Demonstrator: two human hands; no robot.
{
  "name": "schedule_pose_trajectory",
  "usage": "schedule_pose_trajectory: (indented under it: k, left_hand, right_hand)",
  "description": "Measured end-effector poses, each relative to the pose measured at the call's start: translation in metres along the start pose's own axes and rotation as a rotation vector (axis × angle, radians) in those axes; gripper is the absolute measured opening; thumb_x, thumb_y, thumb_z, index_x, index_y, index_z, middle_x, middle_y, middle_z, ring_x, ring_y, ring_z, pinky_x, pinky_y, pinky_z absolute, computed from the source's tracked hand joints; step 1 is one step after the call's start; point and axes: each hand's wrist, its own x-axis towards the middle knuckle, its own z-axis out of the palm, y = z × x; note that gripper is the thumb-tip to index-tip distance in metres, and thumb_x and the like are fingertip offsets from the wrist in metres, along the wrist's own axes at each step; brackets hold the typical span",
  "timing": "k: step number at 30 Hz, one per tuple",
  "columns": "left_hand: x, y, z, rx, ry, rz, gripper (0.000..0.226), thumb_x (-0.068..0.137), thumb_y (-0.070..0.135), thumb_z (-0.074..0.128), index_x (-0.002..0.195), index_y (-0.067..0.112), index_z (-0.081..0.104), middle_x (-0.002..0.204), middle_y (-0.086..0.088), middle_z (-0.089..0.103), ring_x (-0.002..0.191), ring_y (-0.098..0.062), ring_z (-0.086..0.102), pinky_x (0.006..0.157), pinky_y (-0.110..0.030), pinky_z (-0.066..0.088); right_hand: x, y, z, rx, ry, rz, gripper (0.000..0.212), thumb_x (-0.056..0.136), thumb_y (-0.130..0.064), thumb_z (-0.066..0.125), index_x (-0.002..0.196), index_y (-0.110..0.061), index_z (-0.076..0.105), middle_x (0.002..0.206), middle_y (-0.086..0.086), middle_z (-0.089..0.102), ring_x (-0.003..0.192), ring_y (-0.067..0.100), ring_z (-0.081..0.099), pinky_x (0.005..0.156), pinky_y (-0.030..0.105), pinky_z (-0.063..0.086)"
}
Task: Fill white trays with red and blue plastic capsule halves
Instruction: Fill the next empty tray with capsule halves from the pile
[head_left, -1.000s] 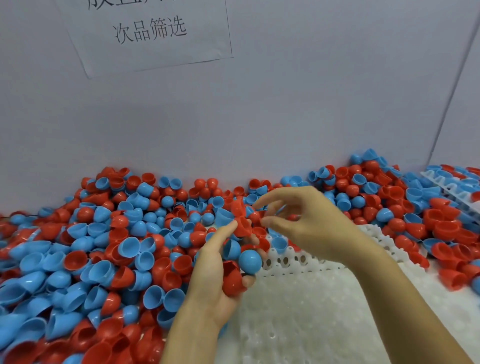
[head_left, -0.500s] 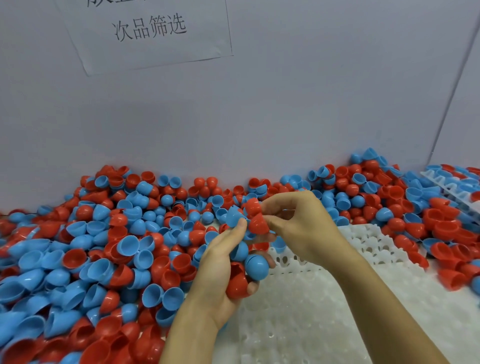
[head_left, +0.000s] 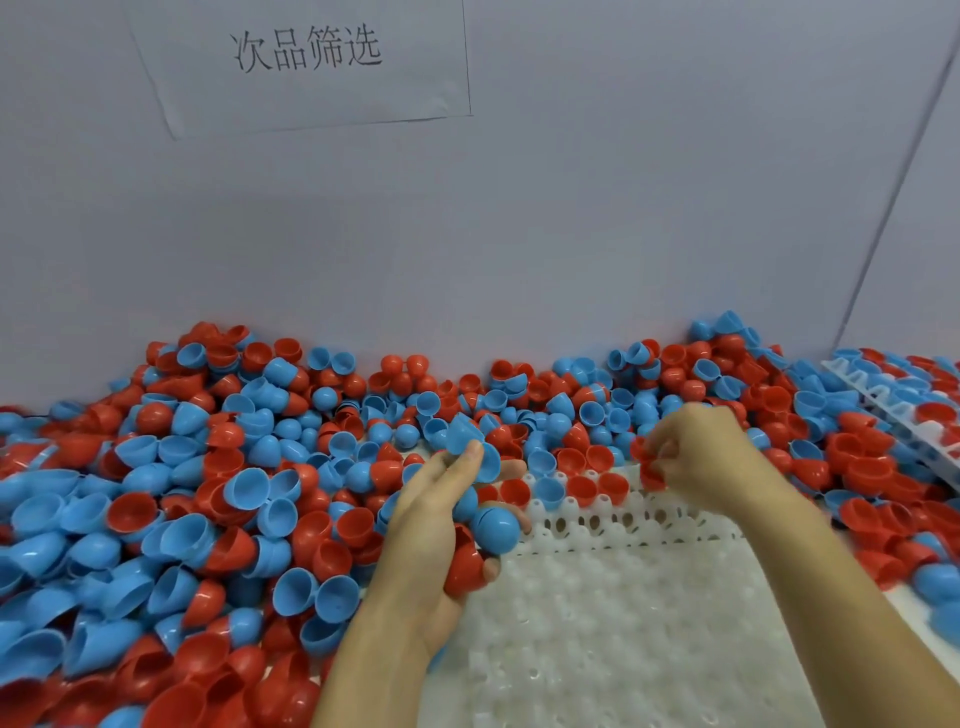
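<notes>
My left hand (head_left: 431, 525) cradles a clutch of capsule halves: a blue one (head_left: 496, 527) at the fingertips, a red one (head_left: 465, 569) below it, another blue one (head_left: 467, 434) under the thumb. My right hand (head_left: 701, 452) is over the far edge of the white tray (head_left: 623, 613), its fingers pinching a red half (head_left: 649, 470). A few halves, red ones (head_left: 581, 488) and a blue one (head_left: 549, 491), sit in the tray's far row. Most tray sockets show bare white.
A deep heap of loose red and blue halves (head_left: 182, 493) covers the table left of and behind the tray, up to the grey wall. A second white tray (head_left: 904, 410) lies at the far right among more halves. A paper sign (head_left: 306, 52) hangs on the wall.
My right hand has moved right, away from my left hand, carrying a red half to the tray's far edge. My left hand stays put with its clutch of halves.
</notes>
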Motion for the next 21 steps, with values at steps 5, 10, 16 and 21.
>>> schedule_pose_trajectory:
  k: [5,10,16,21]
  left_hand:
    - [0.001,-0.001,-0.002,-0.026,0.004,-0.004,0.057,0.078,0.049,0.069,0.123,0.014,0.066,0.102,-0.012,0.076,0.066,-0.018,0.07,0.036,-0.021,0.04]
    - [0.0,-0.001,-0.001,-0.033,-0.008,-0.004,0.053,0.08,0.047,0.065,0.121,0.013,0.065,0.103,-0.011,0.077,0.067,-0.019,0.072,0.036,-0.021,0.041]
    - [0.0,0.0,-0.001,0.053,-0.041,0.0,0.038,0.088,0.043,0.067,0.116,0.017,0.071,0.089,-0.012,0.073,0.062,-0.018,0.069,0.038,-0.021,0.04]
    - [0.0,-0.001,-0.001,0.181,-0.049,0.006,0.042,0.073,0.059,0.069,0.085,0.019,0.077,0.075,-0.011,0.069,0.057,-0.019,0.068,0.038,-0.022,0.039]
  right_hand:
    - [-0.003,-0.008,0.012,-0.093,-0.048,0.011,0.039,0.088,0.002,0.06,0.116,-0.021,0.073,0.115,0.007,0.07,0.091,0.023,0.067,0.082,0.038,0.06]
    - [-0.013,-0.023,-0.016,0.01,0.07,-0.127,0.037,0.097,-0.007,0.055,0.129,-0.022,0.064,0.127,0.004,0.066,0.099,0.016,0.065,0.079,0.029,0.058]
    - [-0.049,-0.083,-0.031,0.492,0.044,-0.605,0.029,0.088,-0.009,0.07,0.098,-0.037,0.071,0.085,-0.014,0.064,0.087,0.002,0.062,0.071,0.009,0.046]
    - [-0.05,-0.083,-0.02,0.262,-0.053,-0.647,0.041,0.087,-0.008,0.073,0.11,-0.042,0.072,0.12,-0.023,0.06,0.108,-0.005,0.053,0.088,0.015,0.047]
